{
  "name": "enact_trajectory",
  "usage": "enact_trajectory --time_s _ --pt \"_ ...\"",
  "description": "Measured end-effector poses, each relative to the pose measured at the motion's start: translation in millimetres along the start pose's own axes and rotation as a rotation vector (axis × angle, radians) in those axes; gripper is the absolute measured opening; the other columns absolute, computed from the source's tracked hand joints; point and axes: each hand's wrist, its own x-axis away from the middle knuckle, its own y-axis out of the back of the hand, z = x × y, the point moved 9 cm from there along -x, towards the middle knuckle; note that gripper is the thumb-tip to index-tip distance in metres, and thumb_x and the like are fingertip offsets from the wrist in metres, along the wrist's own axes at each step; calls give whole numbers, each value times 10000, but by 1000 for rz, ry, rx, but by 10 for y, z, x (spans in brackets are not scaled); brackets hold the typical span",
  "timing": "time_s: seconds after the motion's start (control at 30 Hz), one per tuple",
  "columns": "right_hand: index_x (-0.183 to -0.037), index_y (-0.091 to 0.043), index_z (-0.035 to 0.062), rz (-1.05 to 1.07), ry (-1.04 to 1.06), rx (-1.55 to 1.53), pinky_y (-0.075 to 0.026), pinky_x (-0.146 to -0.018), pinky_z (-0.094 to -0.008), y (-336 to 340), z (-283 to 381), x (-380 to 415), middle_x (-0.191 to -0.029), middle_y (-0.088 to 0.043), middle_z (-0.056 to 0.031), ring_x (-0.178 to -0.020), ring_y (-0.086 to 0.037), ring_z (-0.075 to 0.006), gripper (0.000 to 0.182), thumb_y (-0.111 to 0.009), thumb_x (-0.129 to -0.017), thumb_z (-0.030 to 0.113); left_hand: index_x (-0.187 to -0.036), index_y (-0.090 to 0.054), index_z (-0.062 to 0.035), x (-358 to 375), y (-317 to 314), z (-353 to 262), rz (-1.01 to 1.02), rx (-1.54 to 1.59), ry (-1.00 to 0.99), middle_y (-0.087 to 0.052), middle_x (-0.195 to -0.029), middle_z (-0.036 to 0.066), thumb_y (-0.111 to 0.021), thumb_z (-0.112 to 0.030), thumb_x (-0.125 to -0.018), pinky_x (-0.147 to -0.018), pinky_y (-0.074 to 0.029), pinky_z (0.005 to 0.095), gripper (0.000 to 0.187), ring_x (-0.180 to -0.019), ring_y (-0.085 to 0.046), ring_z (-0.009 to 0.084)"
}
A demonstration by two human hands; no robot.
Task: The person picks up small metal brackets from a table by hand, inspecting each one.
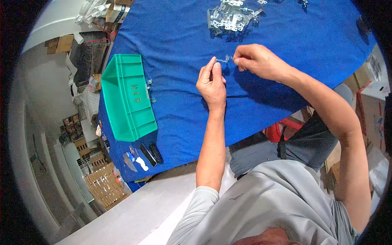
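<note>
My left hand [213, 90] is closed, its thumb and fingertips pinching one end of a small silvery metal bracket [223, 60]. The bracket juts out to the right, just above the blue cloth. At its far end is my right hand [261, 62], thumb and forefinger pressed together. What those fingers hold, if anything, is too small to make out. Beyond both hands lies a heap of similar metal brackets [233, 19] on the cloth.
Blue cloth [179, 53] covers the table. A green plastic bin [136, 98] lies at the left, with a few metal pieces [151, 90] along its right side. Black tools [151, 154] and a white item [141, 164] sit near the front left edge. Boxes [373, 106] stand at the right.
</note>
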Motion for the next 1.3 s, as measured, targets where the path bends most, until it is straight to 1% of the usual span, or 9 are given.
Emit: enact_trajectory --time_s 0.03,0.17,0.5,0.77,0.87,0.97,1.03,1.23,1.3 --pt "-937 -624 -7 -17 97 33 -478 -601 -312 -43 31 -15 -738 -646 -58 -656 -573 -116 197 -586 -971 183 -1154 -712 21 6 -15 -10 9 -2 -17 -620 -863 37 -650 -53 -965 -470 -403 218 212 -547 -506 47" --pt "-950 -620 -9 -46 3 9 -478 -578 -307 -69 -34 4 -746 -648 -61 -645 -575 -111 179 -597 -965 168 -1150 -715 17 17 -12 16 15 41 20 -620 -858 39 -654 -48 -960 -471 -408 216 210 -549 -512 51" --pt "-967 -600 -11 -63 42 68 -490 -590 -312 -44 25 21 -749 -632 -53 -647 -577 -119 161 -598 -970 150 -1153 -713 8 25 -47 -35 36 -25 -32 -636 -805 29 -661 -72 -962 -462 -406 219 213 -540 -512 50" --pt "-986 -587 -24 -130 160 164 -486 -616 -371 -6 44 28 -744 -619 -120 -654 -606 -207 148 -605 -950 118 -1110 -739 -4 23 -69 -147 34 -76 -128 -626 -785 31 -677 -48 -935 -453 -399 241 190 -515 -513 61" --pt "-992 -585 -27 -208 153 134 -486 -636 -384 40 79 59 -765 -623 -134 -683 -611 -233 152 -616 -938 112 -1092 -743 -1 21 -73 -132 48 -131 -102 -663 -814 61 -682 -41 -924 -501 -448 258 183 -569 -568 95" --pt "-984 -599 -19 -188 165 71 -489 -662 -396 39 153 61 -781 -621 -142 -716 -620 -242 159 -636 -928 124 -1076 -747 0 24 -76 -161 46 -240 -222 -699 -856 101 -694 -31 -906 -592 -505 282 180 -671 -637 143" --pt "-975 -607 -13 -161 204 131 -487 -667 -392 39 138 30 -803 -623 -138 -735 -619 -242 158 -643 -929 134 -1116 -741 -4 44 -119 -218 81 -266 -294 -638 -827 28 -672 -42 -941 -494 -416 230 192 -580 -526 57" --pt "-970 -634 4 -241 302 243 -471 -681 -356 92 238 77 -887 -617 -105 -792 -589 -201 172 -661 -940 171 -1114 -742 -7 79 -172 -338 97 -275 -453 -643 -827 23 -676 -45 -938 -486 -408 226 191 -576 -524 56" --pt "-982 -640 6 -252 281 205 -466 -679 -340 131 252 62 -907 -614 -93 -802 -575 -175 179 -659 -947 180 -1124 -735 -4 64 -137 -251 96 -225 -341 -645 -826 25 -671 -53 -945 -478 -406 221 196 -569 -524 53"
